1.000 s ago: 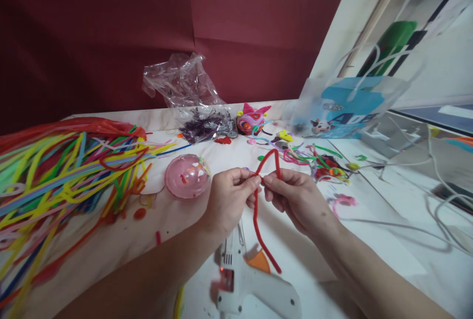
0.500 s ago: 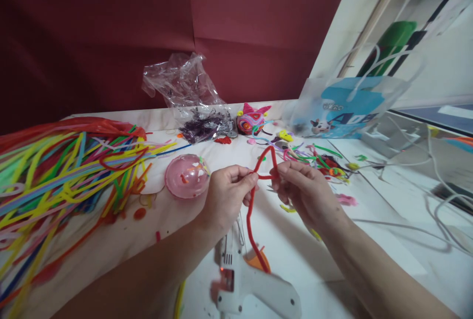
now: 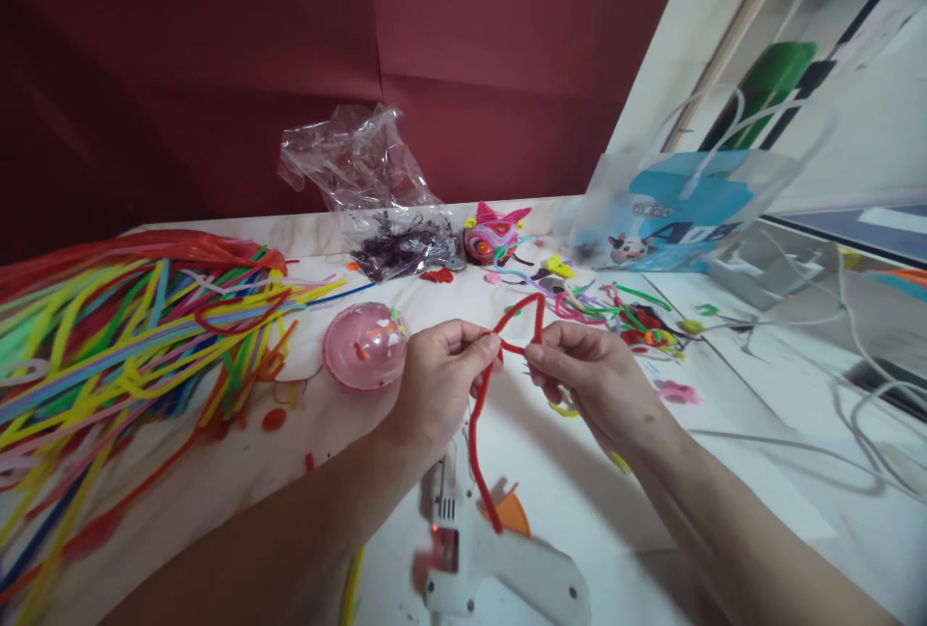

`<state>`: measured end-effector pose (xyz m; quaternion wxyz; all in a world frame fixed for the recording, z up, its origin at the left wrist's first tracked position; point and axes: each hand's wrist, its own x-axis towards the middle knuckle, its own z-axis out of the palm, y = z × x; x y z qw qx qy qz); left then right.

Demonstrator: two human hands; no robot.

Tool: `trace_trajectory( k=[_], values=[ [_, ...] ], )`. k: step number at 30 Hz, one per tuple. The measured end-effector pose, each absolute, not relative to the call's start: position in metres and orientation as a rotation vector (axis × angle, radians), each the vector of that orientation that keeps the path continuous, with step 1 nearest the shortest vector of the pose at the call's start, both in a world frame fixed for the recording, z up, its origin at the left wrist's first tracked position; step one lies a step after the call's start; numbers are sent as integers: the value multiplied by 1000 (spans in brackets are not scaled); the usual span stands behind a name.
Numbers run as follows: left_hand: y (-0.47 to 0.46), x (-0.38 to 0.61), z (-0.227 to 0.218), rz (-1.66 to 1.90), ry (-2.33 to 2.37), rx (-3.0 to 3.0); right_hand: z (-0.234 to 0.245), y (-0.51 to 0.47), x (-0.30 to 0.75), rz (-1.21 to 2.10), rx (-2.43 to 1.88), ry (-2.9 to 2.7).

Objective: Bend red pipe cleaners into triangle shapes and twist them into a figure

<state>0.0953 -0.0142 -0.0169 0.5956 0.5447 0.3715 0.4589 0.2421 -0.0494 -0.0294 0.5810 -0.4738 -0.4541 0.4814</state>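
A red pipe cleaner (image 3: 477,447) is bent into a triangular loop between my hands, its long tail hanging down. My left hand (image 3: 445,375) pinches it where the loop crosses the tail. At the loop's right corner, my right hand (image 3: 583,370) grips the same pipe cleaner between thumb and fingers. Below them lies a white glue gun (image 3: 499,563) with a small red light lit. An orange piece (image 3: 513,513) sits beside the gun, partly behind the hanging tail.
Many coloured pipe cleaners (image 3: 137,355) spread across the left. A pink translucent bowl (image 3: 364,346) lies near my left hand. Behind are a clear plastic bag (image 3: 369,191) and a pink figure (image 3: 495,235). A printed bag (image 3: 673,211) and white cables (image 3: 844,355) occupy the right.
My right hand has shifted slightly left and lower along the loop. The hanging tail has swung to the left, and the loop's peak has tipped a little right.
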Motion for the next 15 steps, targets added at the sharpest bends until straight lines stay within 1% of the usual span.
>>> trace_trajectory(
  k=[15],
  values=[
    [-16, 95, -20, 1010, 884, 1247, -25, -51, 243, 1100, -1162, -1222]
  ],
)
